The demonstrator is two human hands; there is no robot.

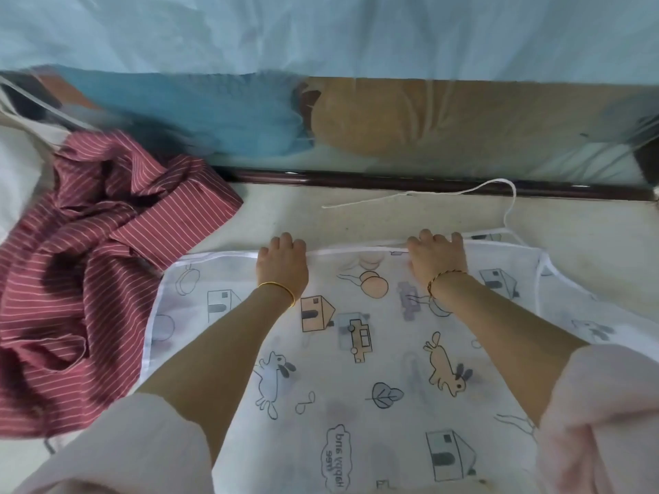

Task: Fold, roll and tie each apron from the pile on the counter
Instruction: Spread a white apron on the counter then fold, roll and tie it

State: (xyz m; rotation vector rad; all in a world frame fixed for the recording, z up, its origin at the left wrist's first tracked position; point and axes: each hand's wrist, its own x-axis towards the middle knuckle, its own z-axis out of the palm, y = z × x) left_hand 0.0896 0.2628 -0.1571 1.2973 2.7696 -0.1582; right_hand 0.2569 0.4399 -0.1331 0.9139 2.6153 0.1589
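Left hand [283,260]: fingers curled over far hem of white apron [356,369], frame centre.
Right hand [438,256]: grips same hem.
Striped apron [89,262]: crumpled, frame left.

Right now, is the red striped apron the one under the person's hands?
No, the left hand and right hand hold the far edge of the white printed apron; the red striped apron lies crumpled to its left.

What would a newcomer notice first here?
A white apron printed with rabbits and houses lies spread across the counter, and the left hand and right hand grip its far edge. To the left sits a crumpled red striped apron; a tie string loops beyond the right hand.
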